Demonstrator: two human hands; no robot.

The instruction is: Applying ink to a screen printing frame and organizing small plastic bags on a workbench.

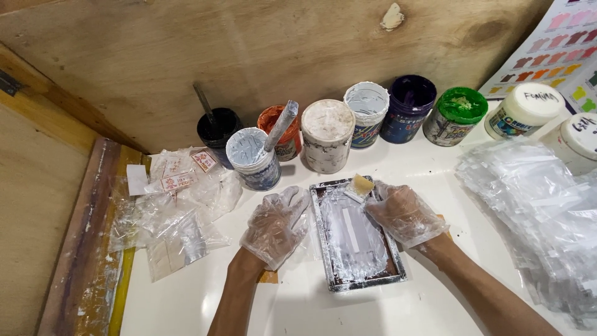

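Along the left edge of the white bench runs a worn wooden strip smeared with old ink. Just inside it lies a loose heap of small clear plastic bags, some printed in red.

The left hand, in a thin clear glove, lies flat on the bench just left of the small screen-printing frame, fingers released and spread, gripping nothing. The frame sits near the middle of the bench, a narrow metal rectangle with its mesh coated in white ink, long sides running away from the near edge.

The right hand, gloved the same way, rests on the frame's right rail, fingers curled over it. At their tips, on the frame's far right corner, sits a small yellowish squeegee block; I cannot tell whether the fingers actually grip it.

Along the far edge, against the plywood wall, stands a row of ink tubs: black with a stick, a white-filled tub with a paint-caked stirrer, orange, a crusted white one, pale grey, dark purple, green, and two lidded white jars.

At the right edge lies a big pile of clear bags, with a colour chart propped at the far right corner.
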